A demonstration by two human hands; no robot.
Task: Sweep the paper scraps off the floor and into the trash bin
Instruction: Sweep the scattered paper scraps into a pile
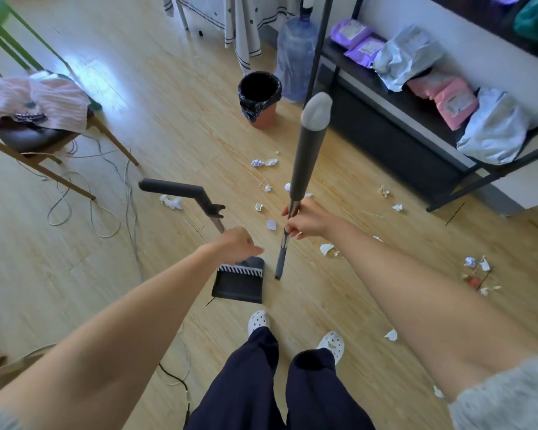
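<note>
Holding one tool in each hand, the person stands on the wooden floor (168, 125) with the mess in front. The left hand (239, 243) is closed like a fist around the thin shaft of the dustpan (239, 283), well below its bent top grip. I think this low hold is meant to keep the pan steady, and its mouth rests flat on the boards, near the feet. The right hand (308, 219) has its fingers curled around the metal part of the broom (309, 150), under the grey sleeve. The broom stands almost upright with its bristle end just beside the pan, so both tools seem ready, but I see no scrap in the pan. The paper scraps (264, 162) lie spread ahead and to the right, some near the black rack (385, 135), all apart from the pan. The trash bin (260, 97), lined with a black bag, is further ahead, beyond the scraps, so gathering them toward the pan first seems the sensible order.
</note>
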